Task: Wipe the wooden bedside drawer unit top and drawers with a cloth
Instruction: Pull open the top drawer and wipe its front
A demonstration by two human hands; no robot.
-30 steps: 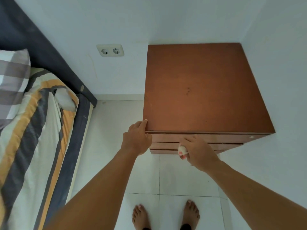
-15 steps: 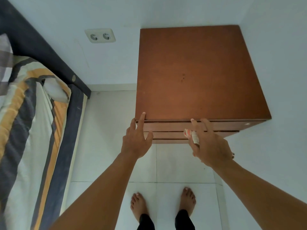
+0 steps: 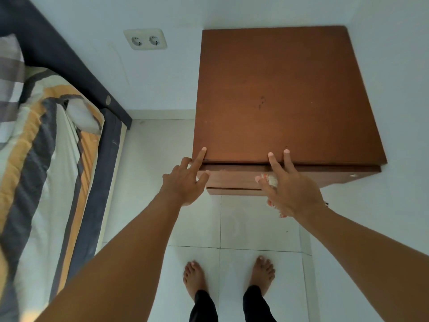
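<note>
Reddish-brown, square-topped wooden bedside drawer unit (image 3: pixel 278 89) sits in the wall corner, with the striped bed (image 3: pixel 46 159) to its left.

Left hand (image 3: pixel 185 182): index finger straight with its tip on the top's front-left corner, other fingers loosely curled, holds nothing.

Right hand (image 3: pixel 292 194): index and middle fingers (image 3: pixel 270 159) straight, tips over the top's front edge. The small whitish wadded cloth (image 3: pixel 270 180) is bunched in the palm, pinned by the thumb and the curled fingers. It hangs in front of the top drawer (image 3: pixel 232 177). Can't tell if it touches wood.

Risks, my read:
- Bare fingertips reach the top and the cloth doesn't, so it smears instead of wiping. Cause: wad too small and held behind the fingers.
- A tail of cloth shows below the palm. A fast sweep could pull it loose onto the white tile floor (image 3: pixel 197 228).
- Pressing on the front edge could nudge the top drawer or nip fingertips in the gap under the lip.
- The dark specks (image 3: pixel 261 102) mid-top are easy to skip with a short reach.
</note>
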